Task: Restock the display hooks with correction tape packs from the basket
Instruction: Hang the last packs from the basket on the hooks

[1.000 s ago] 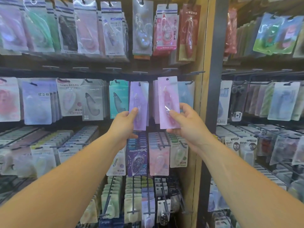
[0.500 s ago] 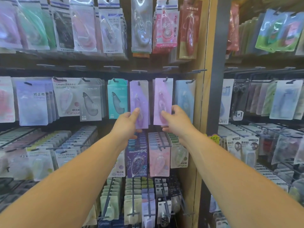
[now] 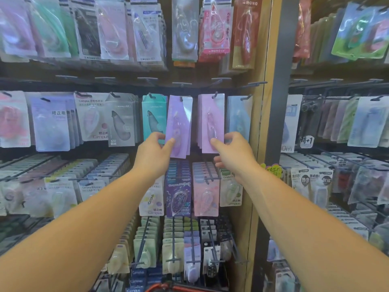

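Observation:
Two correction tape packs hang side by side on hooks in the middle row. My left hand [image 3: 154, 153] pinches the lower edge of the purple pack [image 3: 179, 123], which tilts slightly to the left. My right hand [image 3: 231, 152] pinches the lower part of the pink pack [image 3: 211, 121], thumb on its front, fingers behind; the pack's top sits on its hook [image 3: 215, 95]. A red basket rim [image 3: 168, 287] shows at the bottom edge.
Teal [image 3: 153, 116] and pale blue [image 3: 239, 116] packs hang on either side. Rows of other packs fill the hooks above and below. A wooden post [image 3: 261, 102] and a dark upright [image 3: 280, 81] split this display from the right rack.
My right hand carried the pink pack up and back onto its hook, where it now hangs. My left hand stayed on the purple pack. The view shifted slightly downward.

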A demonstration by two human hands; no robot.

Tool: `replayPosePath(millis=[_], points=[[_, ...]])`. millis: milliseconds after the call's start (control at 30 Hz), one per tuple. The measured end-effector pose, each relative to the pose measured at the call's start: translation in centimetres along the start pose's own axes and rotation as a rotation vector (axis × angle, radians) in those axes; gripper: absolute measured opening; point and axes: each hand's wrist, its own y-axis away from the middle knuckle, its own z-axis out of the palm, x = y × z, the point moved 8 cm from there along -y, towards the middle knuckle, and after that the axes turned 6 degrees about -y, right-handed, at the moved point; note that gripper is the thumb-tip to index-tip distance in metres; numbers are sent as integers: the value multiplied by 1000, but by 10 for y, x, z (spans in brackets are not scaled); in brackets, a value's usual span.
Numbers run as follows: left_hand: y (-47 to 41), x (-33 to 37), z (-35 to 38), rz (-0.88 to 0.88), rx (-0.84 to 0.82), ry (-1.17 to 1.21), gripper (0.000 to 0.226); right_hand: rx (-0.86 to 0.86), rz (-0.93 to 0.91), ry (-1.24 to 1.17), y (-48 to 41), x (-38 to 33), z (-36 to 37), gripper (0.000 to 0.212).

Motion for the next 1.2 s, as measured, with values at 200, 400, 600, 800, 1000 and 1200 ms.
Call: replayPosePath(millis=[200, 400, 600, 800, 1000, 1200], points=[[44, -3, -45, 129, 88, -166, 46, -37, -175, 32, 58, -1, -20, 31], [164, -72, -53, 247, -60, -458, 37, -365, 29, 94, 152, 118, 18, 15], [280, -218, -28, -11, -375, -604, 55, -619, 283, 324, 237, 257, 58, 19], [348, -279, -2, -59, -505, -657, 66, -965, 446, 530, 308, 374, 102, 23], [359, -292, 3, -73, -433, -652, 70, -1253, 588, 713, 365, 462, 127, 35], [362, -295, 5, -63, -420, -667, 69, -1393, 769, 850, 430, 540, 129, 54]])
